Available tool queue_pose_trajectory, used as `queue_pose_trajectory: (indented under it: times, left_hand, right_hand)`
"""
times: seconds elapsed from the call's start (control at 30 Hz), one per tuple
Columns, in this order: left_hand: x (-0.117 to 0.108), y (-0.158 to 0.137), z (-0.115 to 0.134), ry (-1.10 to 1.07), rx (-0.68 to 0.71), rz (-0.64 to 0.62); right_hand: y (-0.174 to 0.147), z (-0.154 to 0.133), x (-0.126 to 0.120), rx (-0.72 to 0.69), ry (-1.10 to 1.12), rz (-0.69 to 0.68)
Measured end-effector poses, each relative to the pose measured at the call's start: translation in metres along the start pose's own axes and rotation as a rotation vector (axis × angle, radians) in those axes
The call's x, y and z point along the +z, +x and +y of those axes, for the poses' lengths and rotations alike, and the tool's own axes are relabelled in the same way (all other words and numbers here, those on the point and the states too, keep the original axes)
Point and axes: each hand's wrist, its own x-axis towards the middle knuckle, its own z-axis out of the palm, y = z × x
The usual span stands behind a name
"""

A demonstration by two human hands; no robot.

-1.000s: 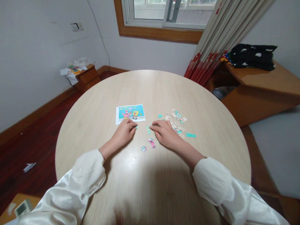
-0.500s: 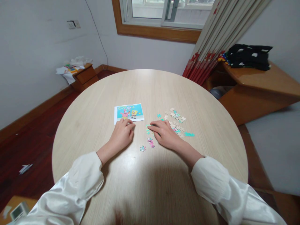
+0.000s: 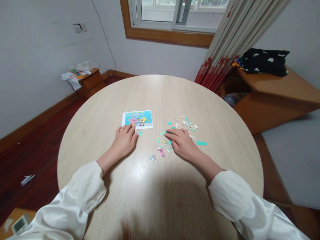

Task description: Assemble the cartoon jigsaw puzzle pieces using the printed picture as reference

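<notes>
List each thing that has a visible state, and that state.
Picture, flat, face up
Puzzle pieces, some printed side up, some blank
Left hand, palm down, fingertips at picture's edge
Right hand, palm down, fingertips at pieces
Curtain, gathered aside
Cloth, bundled

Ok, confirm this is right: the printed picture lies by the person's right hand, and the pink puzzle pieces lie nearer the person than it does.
No: the head view shows the printed picture by the person's left hand. The pink puzzle pieces do lie nearer the person.
</notes>
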Motion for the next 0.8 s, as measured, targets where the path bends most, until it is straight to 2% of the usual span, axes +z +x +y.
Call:
queue_pose_trajectory:
  times: [0.17,0.3,0.4,0.47,0.57,0.67,0.8]
  left_hand:
    - [0.007,0.023,-0.026,0.007,-0.091,-0.003]
    - [0.003,0.033,-0.035,0.007,-0.152,0.081]
    - [-0.005,0.024,-0.027,-0.05,-0.038,0.118]
    - [-0.01,0.012,-0.016,-0.113,0.121,0.043]
    - [-0.016,-0.005,0.001,-0.152,0.272,-0.089]
    - [-0.015,-0.011,0.01,-0.12,0.294,-0.171]
    - [-0.008,0.0,0.013,-0.081,0.264,-0.17]
  right_hand:
    - [0.001,-0.015,0.001,-0.112,0.013,-0.07]
    - [0.004,-0.022,0.005,-0.161,-0.003,-0.104]
    - [0.009,-0.023,0.007,-0.15,-0.03,-0.118]
    - [0.014,-0.023,0.008,-0.136,-0.054,-0.135]
    - [0.024,-0.026,0.009,-0.131,-0.075,-0.174]
    - [0.035,-0.029,0.01,-0.127,-0.087,-0.209]
    - [0.049,-0.032,0.016,-0.109,-0.1,-0.227]
